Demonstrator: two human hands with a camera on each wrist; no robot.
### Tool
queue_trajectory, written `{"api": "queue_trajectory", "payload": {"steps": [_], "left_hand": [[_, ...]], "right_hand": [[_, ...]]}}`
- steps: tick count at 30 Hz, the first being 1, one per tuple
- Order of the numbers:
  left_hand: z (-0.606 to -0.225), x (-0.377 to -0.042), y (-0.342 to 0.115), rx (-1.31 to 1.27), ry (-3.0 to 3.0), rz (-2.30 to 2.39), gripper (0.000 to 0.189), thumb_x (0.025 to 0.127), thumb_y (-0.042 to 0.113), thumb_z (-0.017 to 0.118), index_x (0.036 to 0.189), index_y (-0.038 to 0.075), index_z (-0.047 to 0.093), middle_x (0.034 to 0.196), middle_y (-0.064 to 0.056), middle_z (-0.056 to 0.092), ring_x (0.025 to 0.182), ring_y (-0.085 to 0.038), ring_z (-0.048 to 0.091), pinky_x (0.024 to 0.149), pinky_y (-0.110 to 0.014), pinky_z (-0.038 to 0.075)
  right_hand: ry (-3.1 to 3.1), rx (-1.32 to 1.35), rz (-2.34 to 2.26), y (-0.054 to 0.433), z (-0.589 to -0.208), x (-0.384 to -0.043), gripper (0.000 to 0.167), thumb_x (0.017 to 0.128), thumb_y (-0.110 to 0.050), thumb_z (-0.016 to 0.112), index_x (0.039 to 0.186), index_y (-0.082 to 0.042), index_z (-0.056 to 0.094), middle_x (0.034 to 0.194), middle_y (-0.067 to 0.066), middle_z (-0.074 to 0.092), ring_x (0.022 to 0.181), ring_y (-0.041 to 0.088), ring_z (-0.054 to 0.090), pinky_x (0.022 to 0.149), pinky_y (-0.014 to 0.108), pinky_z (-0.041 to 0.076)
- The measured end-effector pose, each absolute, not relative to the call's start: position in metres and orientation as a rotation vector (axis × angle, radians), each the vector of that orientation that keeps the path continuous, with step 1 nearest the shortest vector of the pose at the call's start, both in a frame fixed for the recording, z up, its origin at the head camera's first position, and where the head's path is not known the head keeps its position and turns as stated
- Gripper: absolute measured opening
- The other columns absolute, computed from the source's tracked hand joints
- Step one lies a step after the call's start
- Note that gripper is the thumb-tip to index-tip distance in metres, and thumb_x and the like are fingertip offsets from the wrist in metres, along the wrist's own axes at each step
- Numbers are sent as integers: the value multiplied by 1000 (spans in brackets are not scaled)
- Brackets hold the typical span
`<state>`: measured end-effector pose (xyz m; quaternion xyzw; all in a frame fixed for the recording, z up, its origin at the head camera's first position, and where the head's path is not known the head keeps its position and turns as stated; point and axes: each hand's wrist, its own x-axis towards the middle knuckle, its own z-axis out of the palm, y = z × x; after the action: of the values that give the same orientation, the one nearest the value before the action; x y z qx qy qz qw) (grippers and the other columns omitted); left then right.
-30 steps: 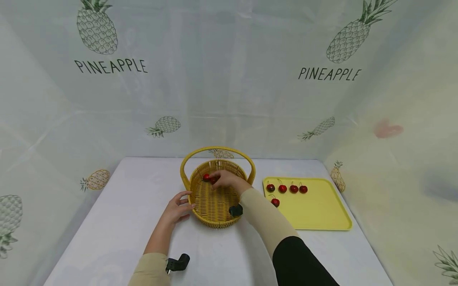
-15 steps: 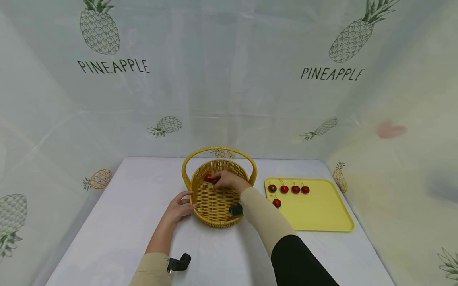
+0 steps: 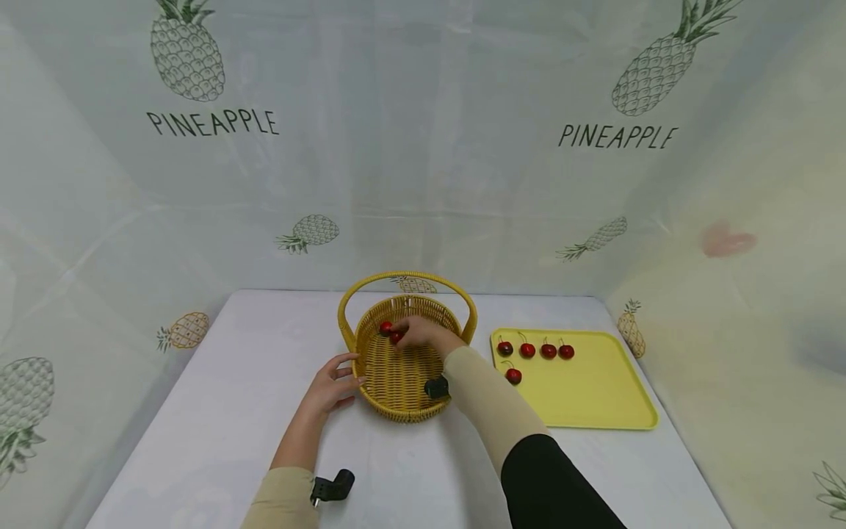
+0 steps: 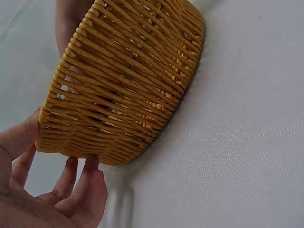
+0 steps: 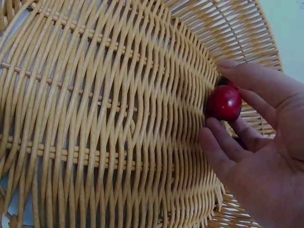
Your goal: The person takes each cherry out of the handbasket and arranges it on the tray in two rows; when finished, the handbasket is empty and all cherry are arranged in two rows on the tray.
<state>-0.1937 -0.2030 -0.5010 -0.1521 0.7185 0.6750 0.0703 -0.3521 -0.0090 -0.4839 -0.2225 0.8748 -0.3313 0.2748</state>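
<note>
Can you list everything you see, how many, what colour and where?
table: one, white, lower middle
basket: one, golden yellow, on the table
tray: one, yellow, right of the basket
tray cherries: five, red, left part of the tray
basket cherries: at least two, red, back left inside
backdrop: one, whitish, around the table
pineapples: nine printed, grey-green or orange, on the backdrop
words "PINEAPPLE": two, dark, upper backdrop
heart: one, pinkish red, right backdrop
wrist cameras: two, black, at the wrists
sleeves: two, beige, the right one black higher up
left hand: one, bare, on the basket's left rim
right hand: one, bare, inside the basket, fingers around a cherry
</note>
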Motion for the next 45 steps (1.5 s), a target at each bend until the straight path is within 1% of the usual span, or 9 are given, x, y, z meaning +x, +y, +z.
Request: {"api": "queue_trajectory", "payload": {"steps": [5, 11, 15, 18, 22, 29, 35, 38, 45], "left_hand": [[-500, -193, -200, -447, 2153, 2043, 55, 87, 3, 72, 137, 6, 51, 131, -27, 49, 96, -27, 60, 81, -53, 49], [-496, -192, -199, -433, 2144, 2045, 57, 87, 4, 72, 139, 5, 48, 133, -29, 47, 96, -26, 59, 82, -55, 48], [-503, -195, -202, -462, 2159, 2033, 55, 87, 4, 72, 138, 7, 50, 132, -26, 49, 97, -27, 60, 81, -52, 49], [-504, -195, -203, -464, 2165, 2031, 54, 87, 4, 72, 137, 7, 51, 131, -26, 50, 98, -28, 60, 81, -52, 50], [-505, -195, -203, -453, 2162, 2039, 55, 87, 4, 72, 138, 7, 50, 131, -26, 50, 96, -28, 60, 81, -52, 49], [-505, -195, -201, -461, 2163, 2046, 56, 87, 4, 72, 139, 9, 51, 129, -23, 51, 95, -27, 60, 81, -51, 50], [-506, -195, -201, -451, 2163, 2044, 55, 88, 3, 71, 138, 8, 51, 129, -25, 51, 97, -28, 60, 81, -51, 50], [-506, -196, -201, -425, 2159, 2041, 55, 88, 3, 71, 139, 7, 50, 131, -26, 50, 98, -29, 61, 80, -51, 50], [-503, -196, -204, -406, 2136, 2041, 58, 88, 3, 70, 141, 6, 46, 133, -28, 47, 104, -33, 59, 85, -55, 48]], "right_hand": [[2355, -620, -874, -9, -484, -351, 49, 88, -12, 73, 135, -9, 59, 135, 11, 55, 120, 25, 52, 98, 38, 43], [2379, -626, -876, -7, -484, -353, 49, 86, -14, 76, 132, -10, 61, 133, 9, 57, 120, 25, 52, 97, 38, 43], [2383, -636, -870, -6, -484, -354, 47, 85, -14, 77, 129, -11, 64, 130, 7, 59, 119, 24, 52, 98, 38, 43], [2371, -660, -844, -6, -483, -352, 45, 87, -14, 75, 130, -10, 63, 130, 7, 59, 119, 23, 52, 98, 38, 42], [2355, -669, -825, -5, -482, -348, 44, 88, -14, 74, 131, -11, 63, 130, 6, 60, 116, 22, 54, 97, 37, 43], [2360, -664, -860, -3, -483, -347, 39, 87, -11, 75, 124, -12, 68, 125, 4, 63, 111, 19, 56, 92, 34, 46], [2358, -644, -892, -1, -480, -346, 36, 86, -10, 76, 121, -12, 69, 118, 1, 65, 106, 16, 58, 90, 33, 47], [2351, -634, -922, 3, -478, -346, 34, 84, -10, 78, 118, -12, 70, 116, 0, 65, 108, 17, 58, 91, 33, 47], [2261, -696, -1039, 10, -467, -343, 37, 82, -7, 79, 116, -3, 67, 114, 1, 65, 116, 23, 55, 94, 36, 45]]}}
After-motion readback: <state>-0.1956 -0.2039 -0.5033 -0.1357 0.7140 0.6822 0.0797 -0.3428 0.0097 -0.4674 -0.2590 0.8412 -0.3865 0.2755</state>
